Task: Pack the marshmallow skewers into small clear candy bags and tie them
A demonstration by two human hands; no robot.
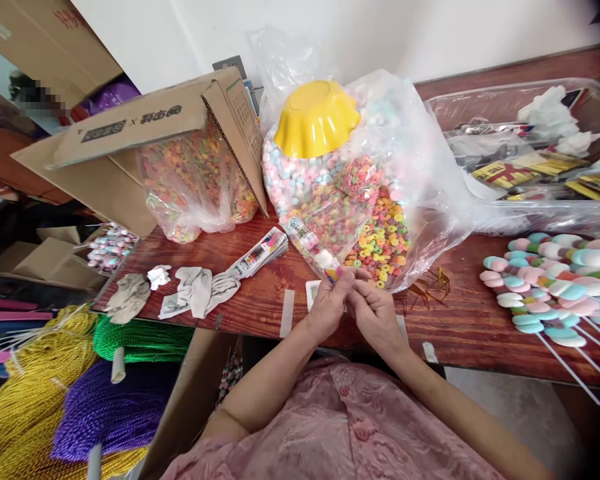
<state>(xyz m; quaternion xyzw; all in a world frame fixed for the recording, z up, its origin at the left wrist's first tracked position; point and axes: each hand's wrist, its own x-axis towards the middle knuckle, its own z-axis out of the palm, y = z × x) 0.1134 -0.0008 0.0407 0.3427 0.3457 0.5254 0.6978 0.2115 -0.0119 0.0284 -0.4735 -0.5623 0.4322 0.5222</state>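
Observation:
A long, narrow clear wrapper (307, 240) with printed markings stretches away from me over the candy bag, and candy pieces show inside it. My left hand (329, 305) grips its near end between closed fingers. Right beside it, my right hand (379, 313) is closed in a pinch, fingertips against the left hand's; what they hold is hidden. Just beyond both hands lies an open clear bag of ring-shaped gummy candies (383, 233). A small white item (312, 293), partly covered, rests beside my left hand.
Behind, a yellow bowl (317, 120) sits upside down on bagged marshmallows (285, 173). Left are a cardboard box (240, 113), flat wrappers (263, 252) and grey cloth gloves (200, 292). Candy skewers (560, 287) and a clear tray (510, 97) are right; brown rubber bands (433, 288) lie nearer.

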